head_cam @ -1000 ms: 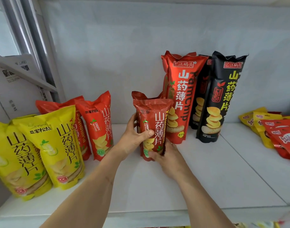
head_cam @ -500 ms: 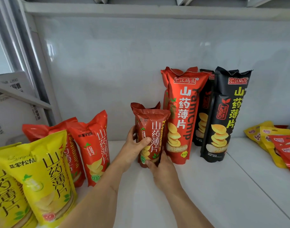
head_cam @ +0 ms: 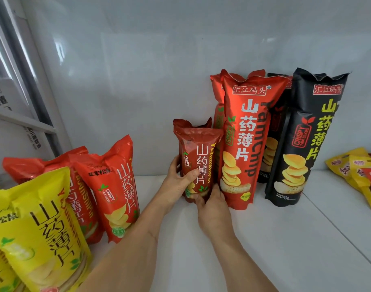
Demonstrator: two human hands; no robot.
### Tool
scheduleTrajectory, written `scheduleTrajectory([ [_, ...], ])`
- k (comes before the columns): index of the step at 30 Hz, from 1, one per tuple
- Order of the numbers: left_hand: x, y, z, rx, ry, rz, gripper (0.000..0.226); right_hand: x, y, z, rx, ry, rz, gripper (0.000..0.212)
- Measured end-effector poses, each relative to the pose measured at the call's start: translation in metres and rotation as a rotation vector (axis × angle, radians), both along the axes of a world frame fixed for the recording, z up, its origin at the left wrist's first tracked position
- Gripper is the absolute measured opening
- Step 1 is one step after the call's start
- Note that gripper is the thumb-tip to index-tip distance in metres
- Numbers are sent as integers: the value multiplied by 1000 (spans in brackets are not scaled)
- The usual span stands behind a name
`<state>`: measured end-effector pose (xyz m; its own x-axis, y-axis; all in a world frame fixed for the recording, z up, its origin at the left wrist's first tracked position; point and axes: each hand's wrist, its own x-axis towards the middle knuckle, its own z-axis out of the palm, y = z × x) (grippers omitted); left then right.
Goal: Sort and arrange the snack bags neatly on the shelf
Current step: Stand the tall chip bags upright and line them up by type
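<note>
- Here, at the centre of the frame, a small dark red bag (head_cam: 198,161) stands upright on the white shelf (head_cam: 285,239), just left of the tall red bag (head_cam: 246,140) and touching or nearly touching it.
- The small bag is glossy, with a crimped top edge, white Chinese characters down its front, yellow lettering along its right edge, a "CRISPY" mark at its left, and chip slices pictured near the base. A second dark red top peeks out behind it.
- The left hand (head_cam: 176,186) grips the small bag from its left side: the thumb lies across the front, the fingers curl round the back.
- The right hand (head_cam: 214,209) holds the bag's bottom right corner; its fingers (head_cam: 199,200) curl at the base, between this bag and the tall red one.
- The tall red bag stands against the back wall, with another red one behind it. Right of it stands a tall black bag (head_cam: 302,144) with yellow characters, and a second black one sits half hidden between the two.
- At the lower left of the frame, two yellow bags (head_cam: 39,228) lean in front, and orange-red bags (head_cam: 115,190) stand behind them.
- At the right edge, small yellow and red packets (head_cam: 357,171) lie flat on the shelf, well apart from the hands.
</note>
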<state>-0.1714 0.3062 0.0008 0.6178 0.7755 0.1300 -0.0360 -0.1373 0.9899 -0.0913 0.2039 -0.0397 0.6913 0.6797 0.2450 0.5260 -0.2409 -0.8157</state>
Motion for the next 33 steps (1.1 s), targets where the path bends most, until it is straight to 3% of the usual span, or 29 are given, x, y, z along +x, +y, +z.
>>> scheduleTrajectory([
  [7, -5, -6, -4, 0, 58, 30, 118, -3, -4, 0, 97, 27, -38, 55],
  [13, -19, -29, 6, 48, 149, 113, 107, -11, -15, 9, 97, 38, -24, 46],
  [18, -43, -49, 1, 254, 330, 235, 75, -26, -35, 12, -76, -187, 17, 31],
  [24, -80, -82, -2, 505, 486, 313, 47, -53, -62, 18, -223, -469, 110, 34],
  [33, -141, -134, -2, 608, 496, 360, 38, -89, -93, 22, -196, -531, 231, 36],
])
